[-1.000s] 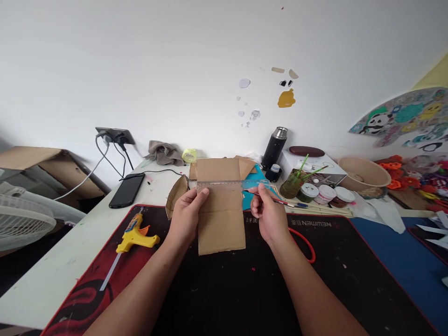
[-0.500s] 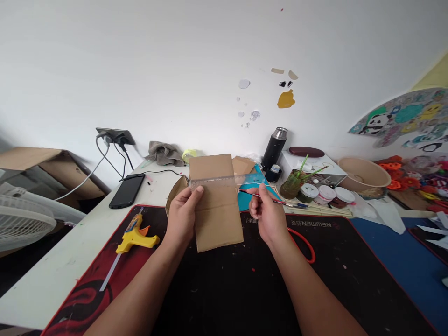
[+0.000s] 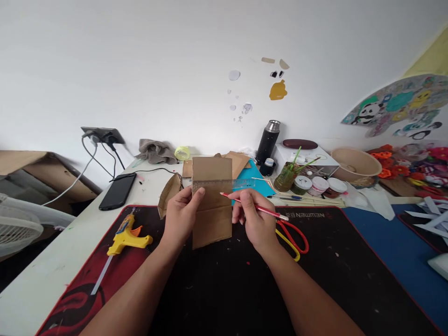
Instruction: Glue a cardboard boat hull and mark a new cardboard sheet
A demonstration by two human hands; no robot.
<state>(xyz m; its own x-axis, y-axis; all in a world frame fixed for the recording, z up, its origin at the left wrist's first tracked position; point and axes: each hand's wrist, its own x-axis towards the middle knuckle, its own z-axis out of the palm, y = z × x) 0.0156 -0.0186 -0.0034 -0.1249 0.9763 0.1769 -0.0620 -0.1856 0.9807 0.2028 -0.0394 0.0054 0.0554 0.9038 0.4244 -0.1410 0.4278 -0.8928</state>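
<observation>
My left hand (image 3: 182,215) holds a brown cardboard piece (image 3: 211,219) upright above the black mat, with its thumb pressing a clear plastic ruler (image 3: 227,184) across the cardboard's upper part. My right hand (image 3: 255,220) is closed on a red pencil (image 3: 257,209), whose tip touches the cardboard just below the ruler's edge. The ruler sticks out to the right past the cardboard.
A yellow glue gun (image 3: 128,236) lies on the black and red mat (image 3: 217,289) at left. Red and yellow scissors (image 3: 292,238) lie right of my hand. A phone (image 3: 117,192), cardboard scraps (image 3: 169,191), a flask (image 3: 268,142), paint jars (image 3: 318,185) and a bowl (image 3: 355,164) stand behind.
My right hand moved left from the ruler's end to the cardboard, and the pencil tip now meets the sheet. The cardboard turned slightly and came closer; the view shifted a little right.
</observation>
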